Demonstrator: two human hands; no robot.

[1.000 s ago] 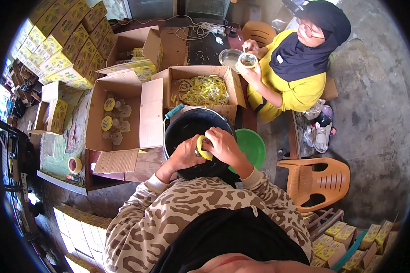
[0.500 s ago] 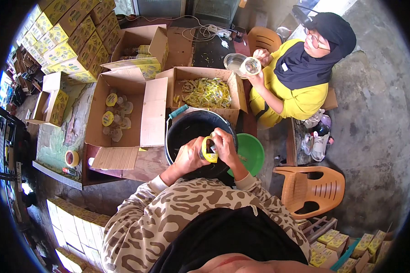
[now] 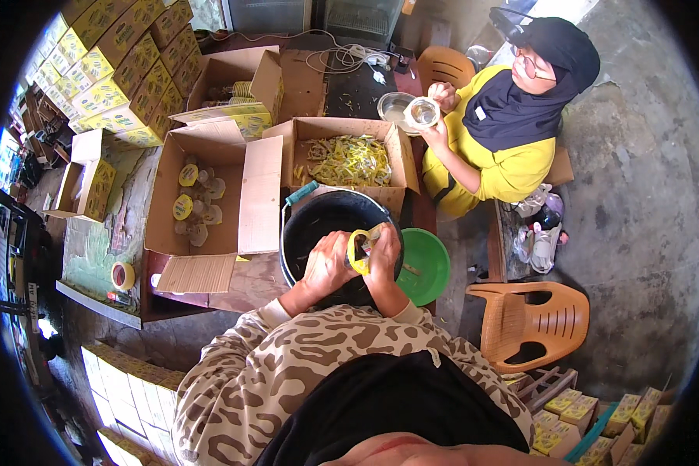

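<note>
Over the black bucket (image 3: pixel 312 211), one yellow-rimmed cup (image 3: pixel 360 250) looks at least partly open on top. More cups (image 3: pixel 182 206) lie in a cardboard box (image 3: pixel 224 154), some with yellow tops, so those seem left to do. The cup sits between the left hand (image 3: pixel 328 264), curled around it, and the right hand (image 3: pixel 383 255), touching its rim; I cannot tell if that one pinches.
</note>
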